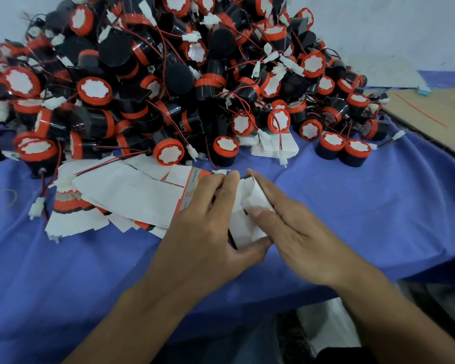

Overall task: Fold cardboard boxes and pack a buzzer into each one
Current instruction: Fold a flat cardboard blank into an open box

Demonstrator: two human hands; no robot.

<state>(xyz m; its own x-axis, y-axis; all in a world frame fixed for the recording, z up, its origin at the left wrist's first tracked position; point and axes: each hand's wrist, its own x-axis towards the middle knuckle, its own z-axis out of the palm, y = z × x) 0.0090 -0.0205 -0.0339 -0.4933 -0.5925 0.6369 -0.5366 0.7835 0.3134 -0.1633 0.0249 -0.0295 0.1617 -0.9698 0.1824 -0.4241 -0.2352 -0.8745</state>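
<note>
One box (243, 228), left grip (208, 227), right grip (294, 232)

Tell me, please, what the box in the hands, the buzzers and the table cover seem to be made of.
The box: thin white card, matt; it creases sharply at the folds. The buzzers: hard plastic, black bodies slightly glossy, orange caps with white, likely paper, labels. The table cover: probably woven cloth, blue, matt; it lies in soft wrinkles.

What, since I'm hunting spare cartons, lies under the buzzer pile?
Flat white cartons poke out beneath the buzzer pile on the blue cloth; anything deeper is covered.
</note>
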